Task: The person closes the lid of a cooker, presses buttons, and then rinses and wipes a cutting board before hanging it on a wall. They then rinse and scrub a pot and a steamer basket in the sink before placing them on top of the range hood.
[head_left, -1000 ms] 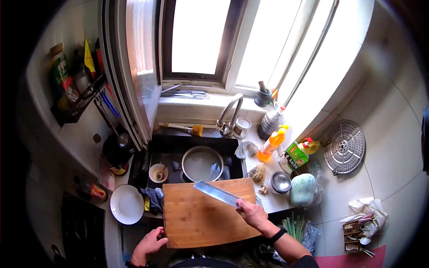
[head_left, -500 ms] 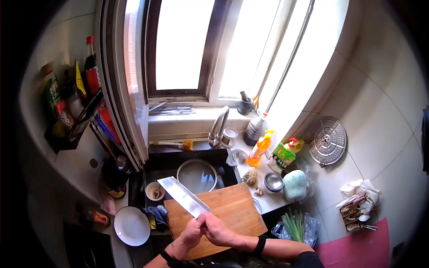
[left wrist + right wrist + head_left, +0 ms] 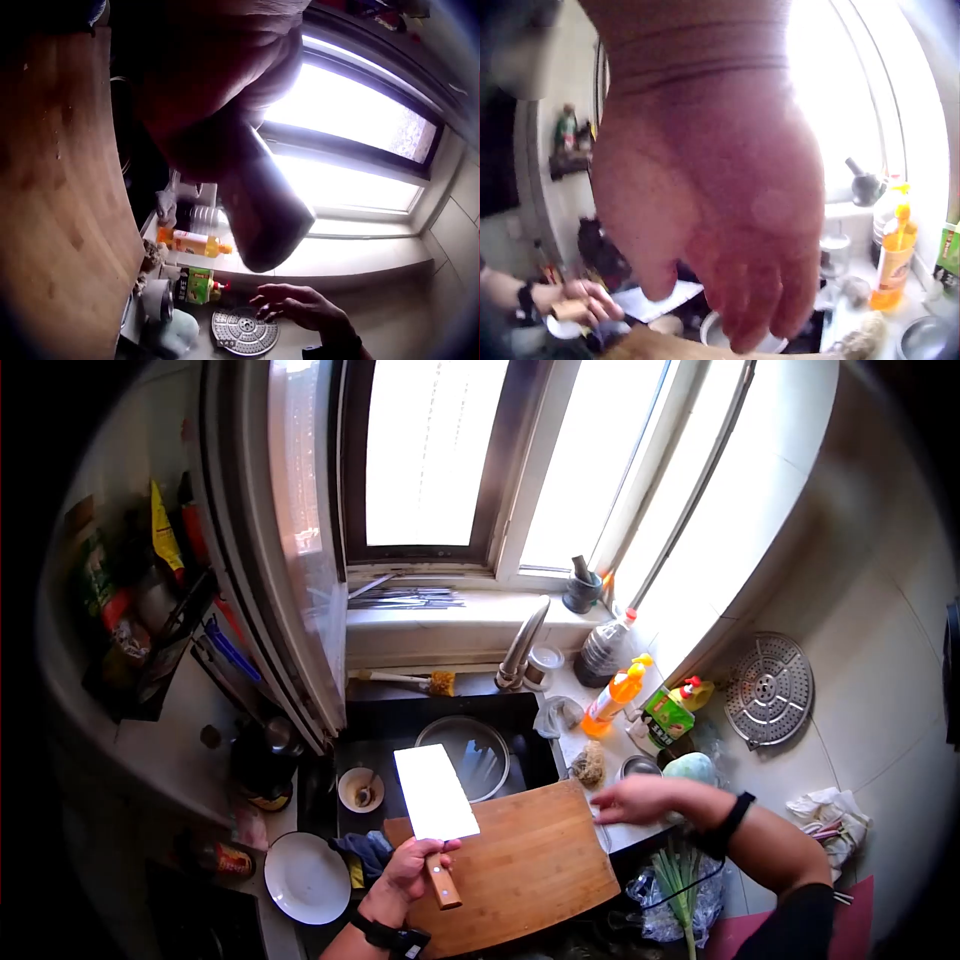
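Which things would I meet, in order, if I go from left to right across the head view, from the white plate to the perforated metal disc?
White plate → small bowl → cleaver → faucet → right hand → perforated metal disc.

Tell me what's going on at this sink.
A person's left grip holds a cleaver by its wooden handle, blade angled toward the window. The wooden cutting board lies across the front of the black sink. The right grip holds nothing and hovers by the board's right edge, fingers relaxed. Green onions lie off to the right, by some clear plastic.
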### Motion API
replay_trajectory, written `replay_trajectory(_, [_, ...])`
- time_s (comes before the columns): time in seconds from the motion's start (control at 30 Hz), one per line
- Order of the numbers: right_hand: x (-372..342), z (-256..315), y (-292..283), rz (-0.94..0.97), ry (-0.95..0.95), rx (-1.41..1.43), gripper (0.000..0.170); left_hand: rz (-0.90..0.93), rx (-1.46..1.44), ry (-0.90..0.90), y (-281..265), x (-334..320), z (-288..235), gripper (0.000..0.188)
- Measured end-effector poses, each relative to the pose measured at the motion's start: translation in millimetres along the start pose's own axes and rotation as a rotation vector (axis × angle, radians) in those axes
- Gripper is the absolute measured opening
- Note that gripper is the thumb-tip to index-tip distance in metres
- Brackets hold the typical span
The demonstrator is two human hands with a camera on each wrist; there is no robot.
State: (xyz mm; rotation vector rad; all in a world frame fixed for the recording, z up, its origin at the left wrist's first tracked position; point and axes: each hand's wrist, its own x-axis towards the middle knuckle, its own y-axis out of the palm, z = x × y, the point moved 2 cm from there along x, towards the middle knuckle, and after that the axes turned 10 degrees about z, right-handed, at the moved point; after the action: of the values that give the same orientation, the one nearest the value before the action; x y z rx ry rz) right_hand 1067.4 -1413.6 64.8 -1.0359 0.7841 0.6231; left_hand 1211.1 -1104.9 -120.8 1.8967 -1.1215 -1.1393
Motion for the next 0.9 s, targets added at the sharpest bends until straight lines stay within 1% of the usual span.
replay_trajectory(0.03, [19, -12, -17, 0.003, 0.024, -0.023, 0.044, -0.015, 0.002, -0.008, -7, 2, -1, 0.021])
replay_trajectory(0.07, [54, -32, -34, 0.022, 0.052, -0.124, 0.043, -0.029, 0.001, -0.009, -9, 8, 0, 0.020])
replay_trajectory(0.1, [82, -50, -45, -0.205, 0.002, -0.030, 0.038, -0.092, 0.004, 0.019, 3, 7, -4, 0.018])
replay_trajectory(0.13, [116, -73, -57, -0.371, -0.061, 0.064, 0.036, -0.103, -0.018, 0.025, 4, 10, -3, 0.017])
replay_trajectory(0.17, [140, -78, -75, -0.467, -0.019, 0.090, 0.038, -0.109, 0.004, 0.014, 3, 13, -1, 0.017])
replay_trajectory(0.2, [166, -81, -90, -0.564, -0.026, 0.194, 0.045, -0.119, 0.027, 0.005, 3, 18, -2, 0.016])
replay_trajectory(0.23, [186, -89, -106, -0.522, 0.015, 0.192, 0.051, -0.131, 0.029, 0.016, 5, 23, -4, 0.016])
replay_trajectory(0.27, [215, -100, -117, -0.588, -0.031, 0.212, 0.054, -0.148, 0.031, 0.016, 7, 25, -4, 0.016])
replay_trajectory(0.3, [228, -96, -130, -0.630, -0.065, 0.330, 0.061, -0.166, 0.032, 0.017, 9, 27, -4, 0.015])
replay_trajectory(0.33, [238, -95, -143, -0.617, -0.069, 0.398, 0.068, -0.182, 0.019, 0.022, 13, 30, -4, 0.014])
replay_trajectory(0.37, [256, -100, -152, -0.692, -0.110, 0.427, 0.071, -0.198, 0.003, 0.023, 18, 34, -4, 0.014])
replay_trajectory(0.47, [309, -113, -167, -0.652, -0.210, 0.558, 0.074, -0.231, -0.009, 0.031, 30, 46, -5, 0.011])
replay_trajectory(0.53, [326, -115, -163, -0.687, -0.258, 0.503, 0.075, -0.249, -0.011, 0.028, 30, 54, -5, 0.010])
replay_trajectory(0.63, [323, -115, -157, -0.762, -0.294, 0.387, 0.075, -0.263, -0.006, 0.053, 25, 70, -3, 0.010])
replay_trajectory(0.73, [313, -112, -156, -0.690, -0.285, 0.392, 0.074, -0.292, -0.004, 0.049, 25, 86, -1, 0.011])
replay_trajectory(0.77, [307, -108, -153, -0.684, -0.316, 0.448, 0.073, -0.286, -0.001, 0.046, 24, 92, -1, 0.011])
replay_trajectory(0.87, [316, -107, -147, -0.710, -0.380, 0.369, 0.071, -0.280, 0.009, 0.029, 20, 105, -2, 0.011])
replay_trajectory(0.9, [313, -109, -144, -0.748, -0.404, 0.396, 0.069, -0.283, 0.008, 0.021, 19, 109, -3, 0.011])
